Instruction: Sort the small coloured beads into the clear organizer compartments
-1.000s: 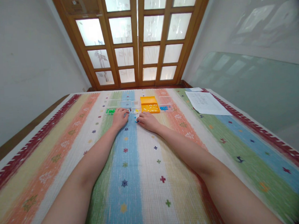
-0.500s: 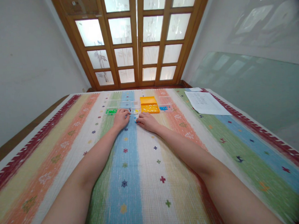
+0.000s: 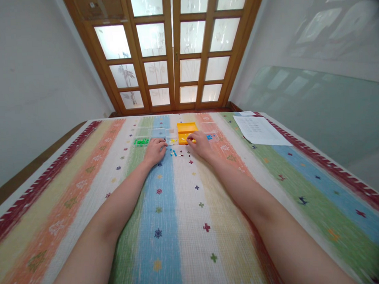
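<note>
My left hand rests curled on the striped cloth beside a clear box of green pieces; what its fingers hold, if anything, I cannot make out. My right hand reaches to the front edge of the open orange box, fingers pinched together on something too small to name. A clear box with blue pieces sits just right of that hand. Several tiny loose pieces, blue and dark, lie on the cloth between my hands.
A striped, multicoloured cloth covers the whole table. A printed paper sheet lies at the far right. Wooden glass-paned doors stand behind the table. A glass panel leans along the right wall.
My right hand has moved from the loose pieces to the right and forward, up to the orange box. The loose pieces it covered now show. My left hand has barely shifted.
</note>
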`<state>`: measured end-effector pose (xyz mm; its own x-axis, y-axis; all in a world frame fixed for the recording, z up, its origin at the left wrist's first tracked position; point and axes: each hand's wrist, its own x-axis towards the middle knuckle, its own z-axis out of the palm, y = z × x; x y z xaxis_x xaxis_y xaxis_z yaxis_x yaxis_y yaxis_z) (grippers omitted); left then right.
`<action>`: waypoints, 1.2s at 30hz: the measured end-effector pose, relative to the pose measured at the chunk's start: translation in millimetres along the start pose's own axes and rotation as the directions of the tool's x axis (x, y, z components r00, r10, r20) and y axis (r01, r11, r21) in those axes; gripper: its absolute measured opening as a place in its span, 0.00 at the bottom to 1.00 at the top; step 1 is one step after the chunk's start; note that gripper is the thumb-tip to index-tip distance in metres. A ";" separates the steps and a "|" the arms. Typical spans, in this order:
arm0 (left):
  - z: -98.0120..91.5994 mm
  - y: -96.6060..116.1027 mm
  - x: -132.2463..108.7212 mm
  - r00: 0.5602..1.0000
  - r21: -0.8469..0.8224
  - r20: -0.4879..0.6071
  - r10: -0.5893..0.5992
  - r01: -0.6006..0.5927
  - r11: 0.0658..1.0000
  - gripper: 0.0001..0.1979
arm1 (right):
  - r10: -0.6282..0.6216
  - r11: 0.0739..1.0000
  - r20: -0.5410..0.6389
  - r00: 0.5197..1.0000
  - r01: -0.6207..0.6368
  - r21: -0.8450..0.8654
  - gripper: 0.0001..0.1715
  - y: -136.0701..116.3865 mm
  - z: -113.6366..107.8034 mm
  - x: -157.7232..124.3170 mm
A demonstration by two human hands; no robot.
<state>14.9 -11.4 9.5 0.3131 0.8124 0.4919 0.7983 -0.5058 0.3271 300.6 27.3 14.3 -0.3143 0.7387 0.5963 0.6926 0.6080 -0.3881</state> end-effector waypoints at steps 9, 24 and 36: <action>1.2 -0.3 -0.9 0.995 -0.007 0.084 0.060 -0.059 0.998 0.12 | 0.447 0.869 -0.326 0.833 -0.491 -0.060 0.08 85.4 -26.4 -6.5; 4.2 2.2 -1.7 0.977 -0.013 0.188 0.100 -0.099 0.995 0.14 | 0.247 0.960 -0.096 0.964 -0.257 -0.113 0.11 35.1 -11.4 -1.9; 6.5 -1.3 -0.3 0.982 -0.063 0.154 0.109 -0.100 0.993 0.11 | -0.165 0.972 0.350 0.922 0.212 -0.098 0.11 -42.7 7.2 -8.2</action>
<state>17.1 -9.1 3.7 0.4733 0.7876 0.3946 0.7292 -0.6016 0.3261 268.9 -2.5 20.9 -0.6315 0.6823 0.3684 0.6706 0.7191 -0.1823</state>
